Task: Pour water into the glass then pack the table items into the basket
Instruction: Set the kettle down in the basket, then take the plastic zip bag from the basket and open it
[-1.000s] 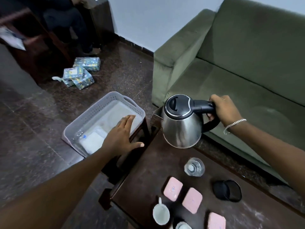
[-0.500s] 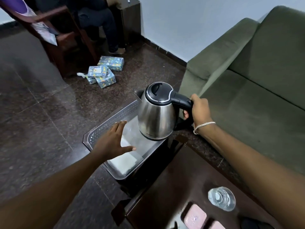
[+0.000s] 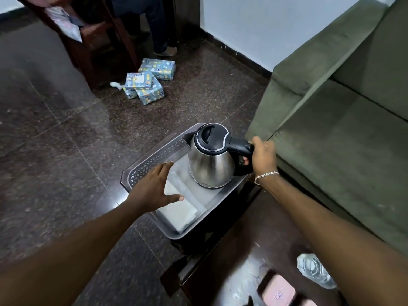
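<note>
**A:** What is my right hand doing?

**B:** Your right hand (image 3: 263, 159) is wrapped tight around the black handle of the kettle (image 3: 213, 159), wrist bent slightly down, forearm reaching in from the lower right. The kettle stands upright inside the grey basket (image 3: 152, 159); I can't tell whether its base is resting on the bottom or just above it.

**A:** How would it handle?

**B:** I'd judge it heavy if water remains, stiff, with a smooth steel body that would slip. The handle is the only sensible hold.

**A:** And my left hand?

**B:** Your left hand (image 3: 154, 187) hovers flat, fingers spread, empty, over the basket's near half, above a folded white cloth (image 3: 181, 212).

**A:** The rest?

**B:** The basket sits beside the dark table (image 3: 238, 261). On the table, at the frame's lower right, are the glass (image 3: 314, 270) holding water and a pink coaster (image 3: 277, 291).
</note>
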{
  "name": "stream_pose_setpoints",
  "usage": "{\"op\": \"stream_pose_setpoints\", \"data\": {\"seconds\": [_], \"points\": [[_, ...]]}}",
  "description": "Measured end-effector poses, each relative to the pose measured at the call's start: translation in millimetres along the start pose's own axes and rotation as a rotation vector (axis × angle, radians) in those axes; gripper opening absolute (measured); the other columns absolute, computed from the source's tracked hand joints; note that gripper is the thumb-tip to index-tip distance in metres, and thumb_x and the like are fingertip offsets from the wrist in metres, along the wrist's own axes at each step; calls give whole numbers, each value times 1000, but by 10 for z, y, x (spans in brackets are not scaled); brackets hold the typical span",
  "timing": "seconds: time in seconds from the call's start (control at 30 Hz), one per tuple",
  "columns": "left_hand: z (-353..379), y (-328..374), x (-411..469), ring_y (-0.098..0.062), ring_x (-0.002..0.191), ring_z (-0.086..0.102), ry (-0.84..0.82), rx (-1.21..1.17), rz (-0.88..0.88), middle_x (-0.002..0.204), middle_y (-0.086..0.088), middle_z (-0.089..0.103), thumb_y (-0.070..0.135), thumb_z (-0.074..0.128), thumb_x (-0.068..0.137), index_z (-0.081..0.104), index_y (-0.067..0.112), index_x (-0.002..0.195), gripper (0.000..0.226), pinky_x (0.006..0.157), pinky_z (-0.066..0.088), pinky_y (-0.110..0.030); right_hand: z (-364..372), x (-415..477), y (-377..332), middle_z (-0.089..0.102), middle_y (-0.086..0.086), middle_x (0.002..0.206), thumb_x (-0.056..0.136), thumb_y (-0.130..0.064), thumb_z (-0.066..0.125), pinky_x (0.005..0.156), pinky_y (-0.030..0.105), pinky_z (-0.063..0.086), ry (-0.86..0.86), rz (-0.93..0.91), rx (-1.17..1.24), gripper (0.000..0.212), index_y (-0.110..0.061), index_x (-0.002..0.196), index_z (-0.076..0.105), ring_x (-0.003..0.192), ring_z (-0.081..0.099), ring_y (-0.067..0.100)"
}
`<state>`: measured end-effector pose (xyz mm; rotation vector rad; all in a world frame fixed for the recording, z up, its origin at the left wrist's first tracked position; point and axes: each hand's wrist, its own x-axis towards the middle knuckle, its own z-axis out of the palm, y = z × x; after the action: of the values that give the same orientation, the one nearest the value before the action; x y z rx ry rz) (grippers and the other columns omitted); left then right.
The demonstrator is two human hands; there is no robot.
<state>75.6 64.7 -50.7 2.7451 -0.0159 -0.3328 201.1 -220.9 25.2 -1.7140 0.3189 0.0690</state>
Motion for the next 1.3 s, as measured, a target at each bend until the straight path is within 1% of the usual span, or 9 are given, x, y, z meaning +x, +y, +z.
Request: {"op": "stream_pose_setpoints", "data": {"seconds": [0.1, 0.37, 0.63, 0.8, 0.9, 0.97, 1.07, 1.17, 1.3], "points": [[28, -30, 5, -28, 142, 41, -21, -7, 1, 156, -3, 36, 91, 61, 64, 18, 24, 156, 121, 107, 47, -47, 20, 26, 42, 42, 0, 37, 74, -27, 48, 34, 18, 32, -4, 4, -5, 33, -12, 45, 46, 31, 42, 17], [56, -101, -8, -29, 147, 34, -73, -13, -20, 160, -5, 31, 91, 62, 62, 15, 24, 158, 126, 110, 44, -51, 7, 113, 138, 40, 10, 55, 74, -27, 49, 35, 20, 34, -8, -4, 7, 30, -5, 54, 48, 42, 42, 21], [18, -120, -1, -33, 145, 33, -149, 9, -27, 156, -8, 35, 76, 75, 67, 26, 20, 156, 116, 115, 38, -49, -17, 134, 193, 38, -6, 43, 78, -27, 48, 43, 25, 32, -15, -72, -44, 37, -18, 42, 46, 41, 39, 14], [40, -79, 2, -38, 140, 37, -186, 25, -78, 152, -14, 37, 67, 82, 67, 29, 20, 154, 112, 112, 39, -50, -101, 90, 217, 60, -5, 72, 90, -38, 49, 80, 35, 43, 38, -182, -242, 30, -23, 66, 61, 80, 58, 20], [42, -54, 30, -41, 138, 38, -201, 30, -107, 150, -17, 39, 64, 84, 67, 28, 20, 154, 112, 110, 39, -51, -136, -96, 110, 57, 1, 99, 103, -49, 35, 93, 13, 23, 238, -445, -414, 38, -20, 97, 58, 98, 51, 28], [37, -62, 53, -42, 137, 40, -211, 7, -129, 150, -19, 40, 60, 86, 68, 27, 20, 154, 112, 110, 41, -52, -86, -371, -7, 51, -2, 99, 105, -49, 34, 95, 14, 21, 296, -651, -415, 36, -19, 98, 51, 93, 46, 24], [23, -79, 81, -43, 134, 45, -222, -14, -155, 148, -21, 42, 52, 89, 67, 28, 19, 153, 110, 108, 44, -51, 159, -899, 48, 44, -5, 97, 105, -42, 37, 87, 31, 33, 118, -800, -324, 31, -15, 94, 49, 88, 43, 22], [3, -66, 102, -40, 129, 49, -225, -21, -166, 144, -19, 48, 42, 92, 67, 33, 18, 151, 105, 105, 46, -48, 479, -1287, 266, 43, -2, 94, 104, -42, 41, 80, 37, 43, -129, -676, -314, 31, -13, 95, 50, 85, 47, 22], [-46, -101, 150, -39, 120, 59, -187, -78, -200, 136, -22, 56, 26, 94, 67, 39, 14, 143, 94, 100, 50, -44, 825, -1372, 604, 52, 5, 104, 98, -32, 56, 85, 40, 44, -324, -439, -601, 24, -9, 103, 53, 95, 55, 30]]}}
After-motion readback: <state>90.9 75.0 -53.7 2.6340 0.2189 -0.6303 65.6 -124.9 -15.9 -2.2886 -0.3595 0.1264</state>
